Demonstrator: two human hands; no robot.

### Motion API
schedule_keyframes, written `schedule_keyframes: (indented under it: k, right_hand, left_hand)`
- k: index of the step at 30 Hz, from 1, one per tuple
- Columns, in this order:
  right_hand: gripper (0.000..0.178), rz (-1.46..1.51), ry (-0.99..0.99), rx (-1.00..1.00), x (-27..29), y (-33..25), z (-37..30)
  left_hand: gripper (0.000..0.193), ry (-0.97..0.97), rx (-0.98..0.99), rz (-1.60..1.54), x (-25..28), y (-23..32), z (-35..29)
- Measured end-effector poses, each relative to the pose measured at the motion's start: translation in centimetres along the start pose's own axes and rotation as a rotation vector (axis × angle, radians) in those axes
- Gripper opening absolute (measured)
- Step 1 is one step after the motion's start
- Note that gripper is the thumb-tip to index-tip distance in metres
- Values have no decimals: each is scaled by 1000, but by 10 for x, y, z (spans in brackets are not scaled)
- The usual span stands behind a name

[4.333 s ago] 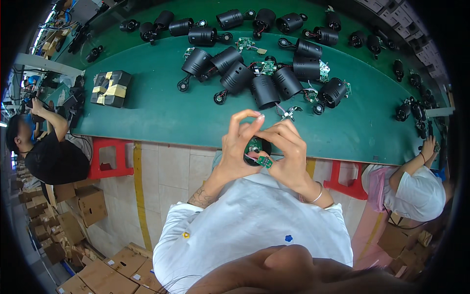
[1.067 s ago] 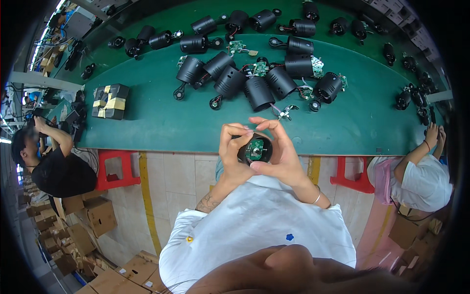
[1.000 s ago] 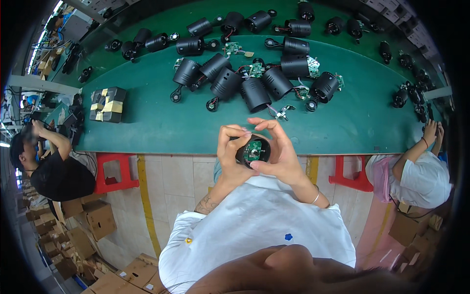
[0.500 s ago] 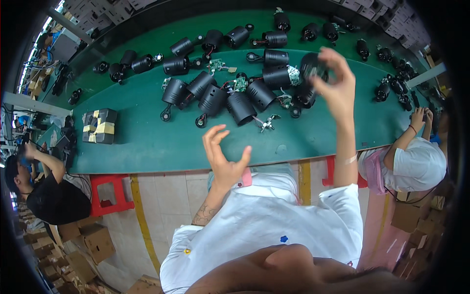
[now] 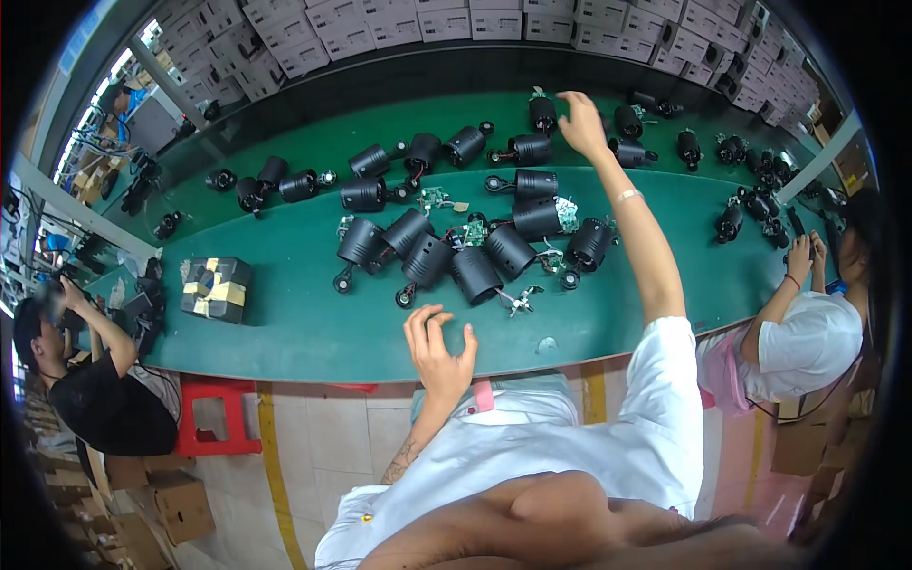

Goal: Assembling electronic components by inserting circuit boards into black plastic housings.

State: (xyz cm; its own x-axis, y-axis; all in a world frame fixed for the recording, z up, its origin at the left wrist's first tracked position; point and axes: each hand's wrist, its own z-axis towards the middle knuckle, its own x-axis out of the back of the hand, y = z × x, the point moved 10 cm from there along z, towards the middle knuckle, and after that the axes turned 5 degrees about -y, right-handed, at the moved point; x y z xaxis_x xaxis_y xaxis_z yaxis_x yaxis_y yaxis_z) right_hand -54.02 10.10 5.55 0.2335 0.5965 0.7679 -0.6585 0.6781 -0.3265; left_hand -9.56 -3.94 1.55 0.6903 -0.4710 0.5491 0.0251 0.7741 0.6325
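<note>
My right hand [image 5: 581, 125] is stretched to the far side of the green table, its fingers apart and nothing visible in them. Just left of its fingertips stands a black ribbed cylinder [image 5: 542, 114] with a small circuit board on top. Another black cylinder [image 5: 627, 152] lies beside my right wrist. My left hand [image 5: 442, 353] hovers over the near table edge, empty, with loosely curled, parted fingers. In front of it is a cluster of black cylindrical housings [image 5: 475, 275] with round end pieces, wires and green circuit boards [image 5: 475, 231]. A small white-and-green part [image 5: 520, 301] hangs from one housing on wires.
A black block with yellow tape [image 5: 217, 290] sits on the left of the green table [image 5: 313, 332]. More cylinders [image 5: 370, 160] line the far strip. Stacked white boxes [image 5: 418, 24] fill the back. Co-workers sit left [image 5: 114, 399] and right [image 5: 807, 323], near a red stool [image 5: 218, 418].
My right hand has moved farther away and no longer holds the black cylinder it had. My left hand stays near the table edge. The view has tilted up, showing more boxes.
</note>
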Motion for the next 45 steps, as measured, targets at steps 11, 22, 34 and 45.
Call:
schedule_keyframes:
  k: [11,22,34,45]
  right_hand:
    - [70,-75,-264,-213,-56,40,51]
    - [86,672,-319,271,130,-230,-93]
    - [34,1208,-280,93,109,-235,-218]
    - [22,1969,-660,-425,33,-231,-269]
  left_hand:
    - [21,61,16,-43,4,-4,-5]
    - [46,-37,220,-781,7,7,13]
    - [77,-468,256,-1389,-2,53,-6]
    - [80,-673,40,-1636,0,77,-17]
